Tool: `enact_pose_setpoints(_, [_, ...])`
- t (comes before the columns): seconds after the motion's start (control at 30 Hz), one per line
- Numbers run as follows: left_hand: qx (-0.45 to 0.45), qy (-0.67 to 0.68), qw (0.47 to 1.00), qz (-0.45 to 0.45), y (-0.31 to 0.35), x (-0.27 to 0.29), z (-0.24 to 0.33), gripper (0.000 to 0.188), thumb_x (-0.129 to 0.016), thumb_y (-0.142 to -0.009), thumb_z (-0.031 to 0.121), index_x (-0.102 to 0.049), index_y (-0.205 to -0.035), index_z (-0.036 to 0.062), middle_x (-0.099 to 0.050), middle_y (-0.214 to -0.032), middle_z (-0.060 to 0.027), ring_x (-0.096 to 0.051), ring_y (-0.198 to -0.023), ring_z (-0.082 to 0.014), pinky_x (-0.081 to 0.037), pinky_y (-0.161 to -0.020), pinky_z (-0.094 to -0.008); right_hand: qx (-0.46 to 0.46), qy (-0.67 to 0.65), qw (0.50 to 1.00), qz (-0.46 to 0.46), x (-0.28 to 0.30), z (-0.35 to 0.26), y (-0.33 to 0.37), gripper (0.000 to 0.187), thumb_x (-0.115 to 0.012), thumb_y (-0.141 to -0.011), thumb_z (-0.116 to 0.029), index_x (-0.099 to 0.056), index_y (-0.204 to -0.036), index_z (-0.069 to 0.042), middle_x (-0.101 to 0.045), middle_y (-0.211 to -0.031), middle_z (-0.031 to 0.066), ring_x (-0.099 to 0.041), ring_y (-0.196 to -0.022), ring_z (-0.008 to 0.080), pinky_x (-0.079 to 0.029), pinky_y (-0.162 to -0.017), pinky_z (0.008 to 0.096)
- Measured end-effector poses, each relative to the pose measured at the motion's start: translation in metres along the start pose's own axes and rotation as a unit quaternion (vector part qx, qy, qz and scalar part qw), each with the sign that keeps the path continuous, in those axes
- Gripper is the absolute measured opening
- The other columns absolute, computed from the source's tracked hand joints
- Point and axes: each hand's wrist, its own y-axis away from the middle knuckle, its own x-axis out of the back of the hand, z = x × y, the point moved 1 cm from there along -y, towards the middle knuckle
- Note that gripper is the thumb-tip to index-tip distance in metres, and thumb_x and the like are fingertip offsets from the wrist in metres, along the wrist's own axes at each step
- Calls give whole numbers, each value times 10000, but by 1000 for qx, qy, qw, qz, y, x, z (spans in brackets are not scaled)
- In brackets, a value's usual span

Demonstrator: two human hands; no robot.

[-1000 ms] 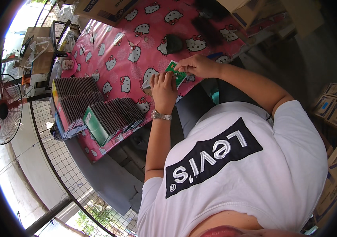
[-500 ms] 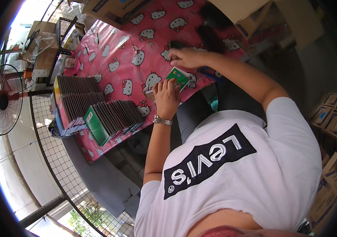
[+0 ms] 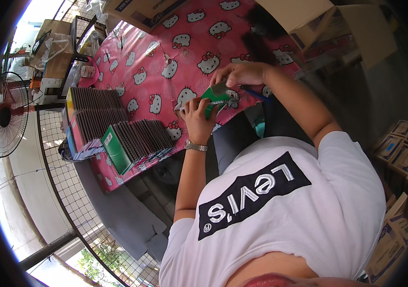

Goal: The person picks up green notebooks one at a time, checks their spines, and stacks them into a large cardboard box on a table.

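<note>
Green-covered notebook [image 3: 209,93] gripped by left hand [image 3: 198,118], near edge of pink patterned worktop [image 3: 153,81], dark grey pad [image 3: 220,88] grasped by right hand [image 3: 244,74]

From the handheld notebook [image 3: 208,94], notebook stacks [image 3: 139,143] stand on the table [image 3: 118,62] at eight o'clock, a fan [image 3: 4,115] beyond at nine, a carton [image 3: 144,13] at eleven, an open carton [image 3: 300,14] between one and two, stacked cartons [image 3: 402,150] past three.

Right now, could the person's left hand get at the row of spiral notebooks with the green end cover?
Probably yes: nothing visible stands between the left hand and the spiral notebooks, only pink tablecloth. It would likely have to release the green notebook first.
</note>
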Motion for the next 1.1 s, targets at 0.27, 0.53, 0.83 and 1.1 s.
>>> enact_pose_setpoints(0.27, [7,6,1000,-21,-9,5,4,270,-719,-820,300,-658,-1017,124,-607,-1045,-54,-531,-1026,-296,-359,-885,-454,88,126,983,101,6,17,-8,456,-713,-796,-335,-664,-1178,-92,-487,-1356,115,-518,-1199,246,-388,-1039,354])
enact_pose_setpoints(0.53, [24,-21,999,4,-4,-5,0,272,-717,-821,283,-643,-1032,127,-615,-1039,-47,-537,-1035,-293,-368,-875,-463,68,495,855,138,-47,6,-6,313,-701,-844,-365,-706,-1015,-104,-611,-1206,82,-529,-1183,244,-356,-1011,469])
enact_pose_setpoints(0.83, [32,-38,999,-3,-1,-4,0,255,-706,-821,247,-632,-1035,131,-607,-1048,-42,-539,-1046,-289,-371,-890,-475,35,460,866,194,-77,-11,9,249,-730,-768,-237,-610,-924,-83,-643,-921,68,-628,-950,253,-487,-813,406])
enact_pose_setpoints(1.1, [25,-54,998,5,1,-8,-1,253,-684,-839,262,-603,-1057,162,-587,-1043,-34,-537,-1057,-271,-380,-842,-503,228,605,693,320,-87,15,7,240,-723,-783,-208,-581,-949,-108,-563,-963,79,-590,-971,268,-443,-840,429])
